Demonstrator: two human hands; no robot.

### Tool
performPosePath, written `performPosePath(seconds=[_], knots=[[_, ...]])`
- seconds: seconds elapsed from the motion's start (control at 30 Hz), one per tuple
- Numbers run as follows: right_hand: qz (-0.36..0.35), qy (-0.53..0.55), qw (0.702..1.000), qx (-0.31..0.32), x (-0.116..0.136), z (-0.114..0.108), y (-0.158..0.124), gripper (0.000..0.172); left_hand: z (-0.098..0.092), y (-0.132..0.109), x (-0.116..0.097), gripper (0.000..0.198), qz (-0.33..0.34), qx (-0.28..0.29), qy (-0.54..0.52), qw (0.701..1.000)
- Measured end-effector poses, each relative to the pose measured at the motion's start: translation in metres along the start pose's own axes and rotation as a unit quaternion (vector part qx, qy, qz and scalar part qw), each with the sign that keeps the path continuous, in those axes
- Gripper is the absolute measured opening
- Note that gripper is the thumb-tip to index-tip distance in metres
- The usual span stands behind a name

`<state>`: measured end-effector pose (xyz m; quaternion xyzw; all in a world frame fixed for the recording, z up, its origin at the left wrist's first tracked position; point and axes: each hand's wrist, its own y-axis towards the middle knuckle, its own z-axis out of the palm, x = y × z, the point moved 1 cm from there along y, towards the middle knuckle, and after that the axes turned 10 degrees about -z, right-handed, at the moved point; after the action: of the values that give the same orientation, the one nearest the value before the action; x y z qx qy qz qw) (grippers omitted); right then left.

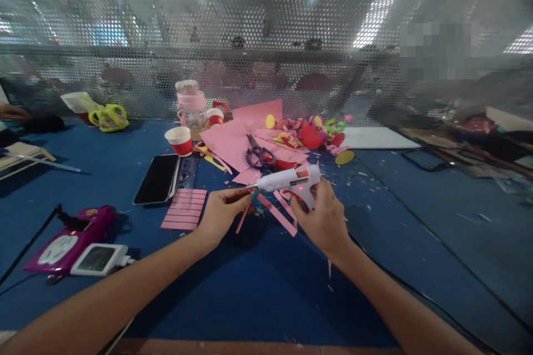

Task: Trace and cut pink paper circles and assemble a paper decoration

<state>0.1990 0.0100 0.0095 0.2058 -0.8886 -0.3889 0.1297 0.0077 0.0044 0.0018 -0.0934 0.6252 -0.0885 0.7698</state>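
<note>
My right hand is wrapped around the handle of a white hot glue gun. A small red light glows on its side, and its nozzle points left. My left hand is closed in a pinch right at the nozzle tip. A small teal piece shows at its fingertips; its full shape is hidden. Pink paper strips lie beneath the glue gun, between my hands. Just beyond are scissors with dark blue handles, lying on pink paper sheets.
Left of my hands lie a lined pink card, a phone and a purple power strip. A paper cup and a bottle stand behind. Colourful cutouts are heaped before the perforated screen. A cable runs right.
</note>
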Motion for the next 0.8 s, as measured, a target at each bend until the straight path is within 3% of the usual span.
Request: performPosePath(seconds=[0.57,0.7,0.8], knots=[[0.018,0.004,0.999,-0.029,0.002,-0.001,0.002,0.023,-0.001,0.0,0.003,0.029,0.002,0.001,0.002,1.0],[0.073,-0.008,0.997,-0.031,-0.001,-0.003,0.007,0.03,-0.002,0.0,0.002,0.031,-0.003,-0.004,-0.01,1.0],[0.151,-0.039,0.988,0.018,-0.017,-0.006,0.014,0.034,-0.002,0.0,0.001,0.031,0.0,-0.002,-0.016,1.0]])
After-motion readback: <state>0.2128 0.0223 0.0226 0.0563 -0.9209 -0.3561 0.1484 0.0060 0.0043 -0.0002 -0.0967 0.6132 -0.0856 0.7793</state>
